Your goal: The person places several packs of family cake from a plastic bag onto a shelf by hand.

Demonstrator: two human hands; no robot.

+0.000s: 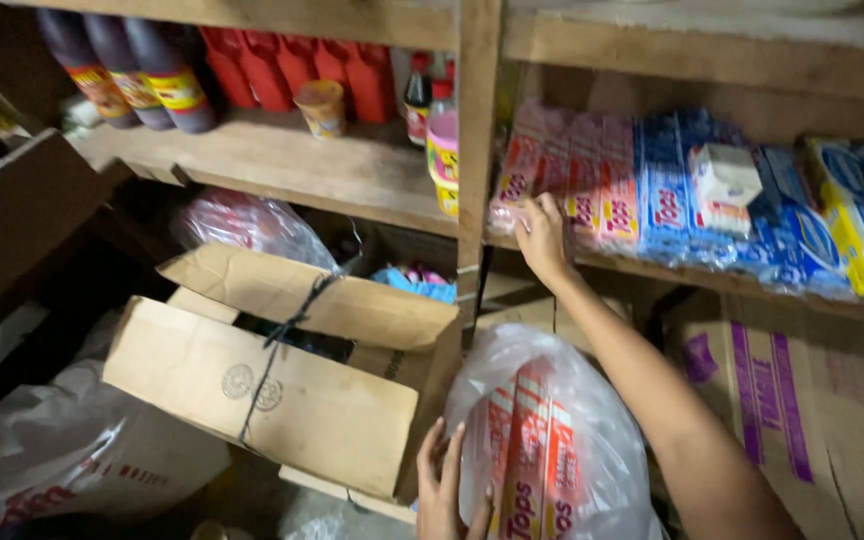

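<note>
Bare shelf board point(282, 160) open left of the post point(476, 140); right bay crowded with soap packs point(672, 195), right hand point(542, 238) at its edge; below, open carton point(282, 390) and plastic bag point(552, 440) block the floor, narrow gap between them

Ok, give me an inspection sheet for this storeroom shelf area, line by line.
Surface: wooden shelf, packets stacked along it.
Job's things: pink-and-white packets on shelf; clear plastic bag holding more.
Clutter: open cardboard box, blue packets, dark sauce bottles, red bottles.
Hands: right hand on shelf packets; left hand against the bag.
Cables: black cord over the box.
Surroundings: white sack, printed carton.
</note>
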